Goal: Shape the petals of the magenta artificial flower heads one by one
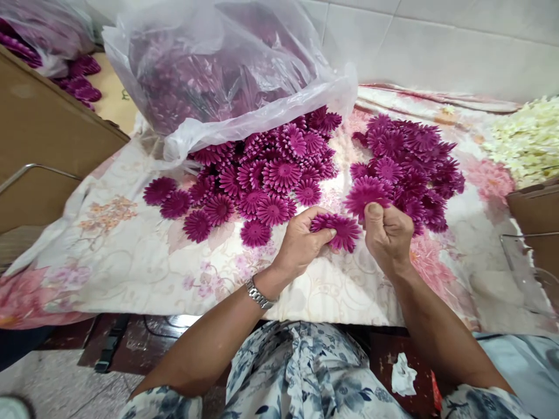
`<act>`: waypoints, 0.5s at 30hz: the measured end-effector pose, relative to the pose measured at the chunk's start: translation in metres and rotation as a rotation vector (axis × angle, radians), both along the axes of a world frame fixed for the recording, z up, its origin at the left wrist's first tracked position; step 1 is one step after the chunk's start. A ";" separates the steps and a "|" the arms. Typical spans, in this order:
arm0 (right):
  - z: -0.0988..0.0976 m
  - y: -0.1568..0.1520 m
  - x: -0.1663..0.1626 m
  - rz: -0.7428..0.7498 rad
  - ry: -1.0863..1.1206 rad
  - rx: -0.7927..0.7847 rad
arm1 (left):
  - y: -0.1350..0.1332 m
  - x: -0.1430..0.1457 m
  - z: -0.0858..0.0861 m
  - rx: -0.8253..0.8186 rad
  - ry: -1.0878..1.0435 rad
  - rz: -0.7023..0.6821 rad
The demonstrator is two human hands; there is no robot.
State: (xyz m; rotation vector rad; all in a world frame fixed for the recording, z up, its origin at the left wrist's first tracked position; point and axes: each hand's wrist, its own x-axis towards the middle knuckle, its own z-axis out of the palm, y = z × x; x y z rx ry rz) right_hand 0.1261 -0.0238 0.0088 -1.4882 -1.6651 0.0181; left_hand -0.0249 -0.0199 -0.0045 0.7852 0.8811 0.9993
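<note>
My left hand (303, 241), with a metal watch at the wrist, pinches purple artificial flower heads (343, 231) between thumb and fingers. Just to its right, my right hand (388, 233) grips another purple flower head (365, 195), thumb on top and fingers curled under. The two hands are close together but apart, above the cloth. Behind my left hand spreads a heap of purple flower heads (273, 180), spilling from a clear plastic bag (227, 70). A second purple pile (413, 157) lies beyond my right hand.
A floral cloth (144, 273) covers the table. Pale yellow blossoms (530, 137) are heaped at the far right above a cardboard box (535, 218). Another cardboard box (48, 139) stands at the left, with a second bag (52, 29) of purple flowers behind it. A tiled wall (437, 52) closes the back.
</note>
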 end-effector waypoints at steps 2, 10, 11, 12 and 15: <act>0.006 0.005 0.022 -0.148 0.015 -0.010 | 0.001 -0.001 0.002 -0.027 -0.017 0.014; 0.018 0.010 0.058 -0.247 -0.090 0.166 | 0.000 0.002 0.007 -0.063 -0.013 0.057; 0.016 0.007 0.047 -0.096 -0.058 0.119 | 0.000 0.002 0.007 -0.060 -0.010 0.068; 0.014 0.004 0.034 0.058 -0.028 0.044 | 0.000 0.002 0.006 -0.055 -0.006 0.076; 0.008 -0.004 0.003 0.319 0.036 -0.192 | -0.001 0.001 0.005 -0.034 0.010 0.054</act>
